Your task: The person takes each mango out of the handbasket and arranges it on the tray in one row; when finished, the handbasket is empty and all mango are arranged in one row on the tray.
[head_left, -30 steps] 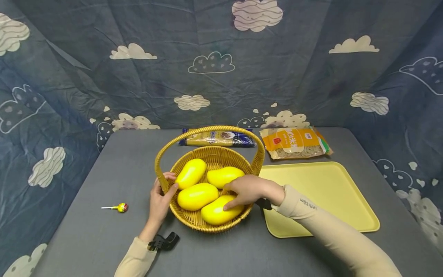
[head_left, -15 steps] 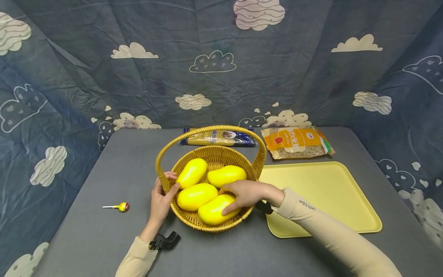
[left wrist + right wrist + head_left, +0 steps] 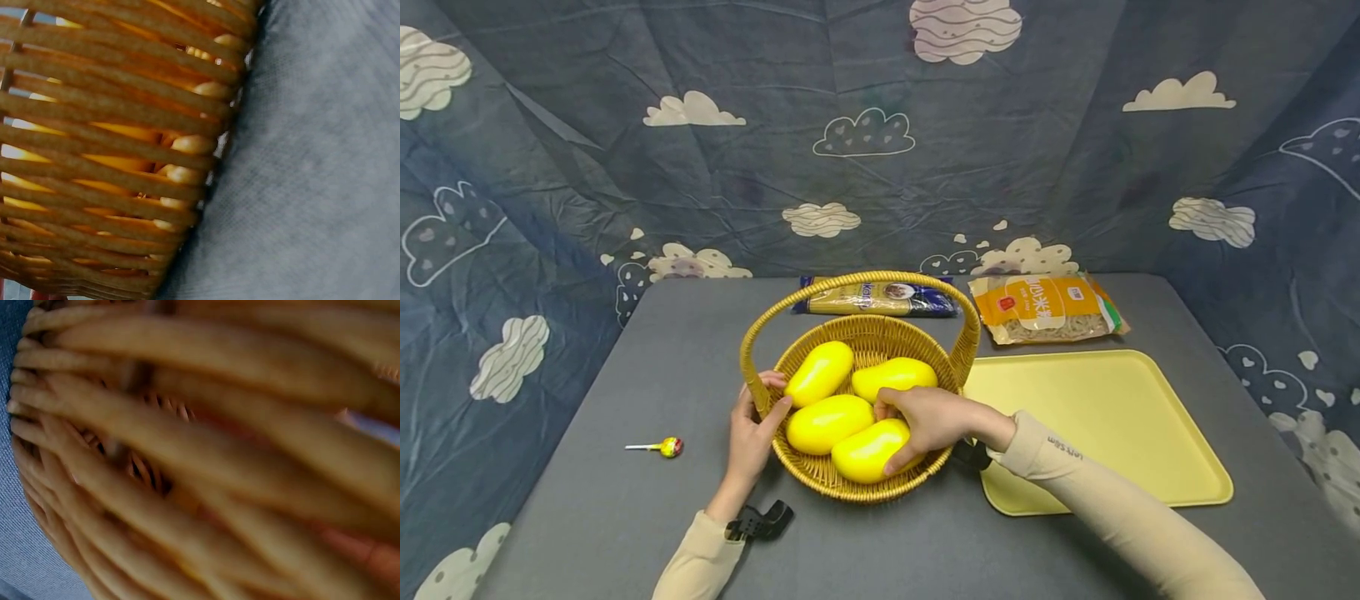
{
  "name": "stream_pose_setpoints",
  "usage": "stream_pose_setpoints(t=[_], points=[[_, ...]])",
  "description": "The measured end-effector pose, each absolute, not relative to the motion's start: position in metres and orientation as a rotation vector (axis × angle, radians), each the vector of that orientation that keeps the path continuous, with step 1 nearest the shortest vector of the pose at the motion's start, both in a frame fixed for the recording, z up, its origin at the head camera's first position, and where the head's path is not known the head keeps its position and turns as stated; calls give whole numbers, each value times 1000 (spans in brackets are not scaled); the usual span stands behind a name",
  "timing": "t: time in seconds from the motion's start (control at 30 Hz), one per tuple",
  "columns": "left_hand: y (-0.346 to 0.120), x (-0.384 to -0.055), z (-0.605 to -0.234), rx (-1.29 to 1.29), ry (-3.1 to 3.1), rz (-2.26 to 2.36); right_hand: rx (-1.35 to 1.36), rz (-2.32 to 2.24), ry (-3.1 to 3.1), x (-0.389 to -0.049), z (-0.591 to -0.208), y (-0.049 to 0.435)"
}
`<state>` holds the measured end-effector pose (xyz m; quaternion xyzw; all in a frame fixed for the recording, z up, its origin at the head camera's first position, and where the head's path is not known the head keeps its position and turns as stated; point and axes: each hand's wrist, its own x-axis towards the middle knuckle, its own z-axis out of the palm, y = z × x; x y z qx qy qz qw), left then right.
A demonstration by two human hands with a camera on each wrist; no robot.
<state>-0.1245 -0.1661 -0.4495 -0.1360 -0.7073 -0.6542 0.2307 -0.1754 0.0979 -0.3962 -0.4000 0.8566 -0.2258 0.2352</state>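
Observation:
A wicker basket (image 3: 880,333) with a tall arched handle holds several yellow mangoes, among them one at the upper left (image 3: 820,373). My left hand (image 3: 752,437) grips the basket's left rim beside the handle's foot, thumb inside. Within the basket, my right hand (image 3: 936,423) holds the front right mango (image 3: 867,452), its thumb on the near side and its fingers curled behind. The palm and fingertips are partly hidden. Both wrist views are filled by the basket's woven wall (image 3: 112,144), and mango yellow shows through the gaps in the left one.
A yellow tray (image 3: 1097,425) lies right of the basket, partly under the right forearm. Behind stand a blue-and-yellow packet (image 3: 880,298) and an orange bag of noodles (image 3: 1045,310). A lollipop (image 3: 670,447) lies at the left.
My right hand has closed further round the front right mango, its thumb sliding down to the near side. That mango has shifted slightly left. The left hand keeps its hold on the rim.

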Motion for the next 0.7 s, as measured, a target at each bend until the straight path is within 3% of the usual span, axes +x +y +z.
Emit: stream_pose_setpoints(t=[0.7], points=[[-165,-122,-445,-362,-1962,-1817,-1064,-898,2560,-160,-381,121]])
